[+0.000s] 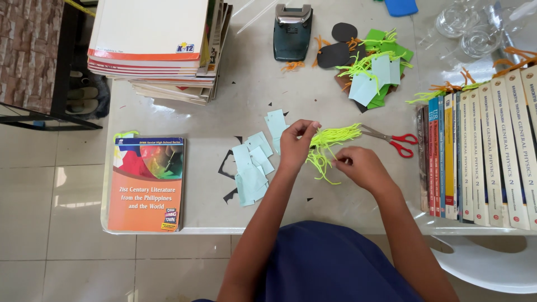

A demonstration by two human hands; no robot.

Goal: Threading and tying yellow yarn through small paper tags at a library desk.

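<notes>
My left hand (296,146) pinches one end of a bundle of neon yellow-green yarn (330,146) just above the table. Close beside it, my right hand (361,166) pulls at a few strands from the same bundle. Several pale blue paper tags (253,168) lie scattered to the left of my left hand, with small black paper scraps (226,166) among them. Red-handled scissors (391,140) lie right of the yarn, their blades under its far end.
The white table (212,221) carries an orange book (146,184) front left, a stack of books (159,47) back left, and a row of books (481,156) on the right. A hole punch (292,32), finished tags with yarn (372,72), black ovals (335,47) and glasses (467,31) sit at the back.
</notes>
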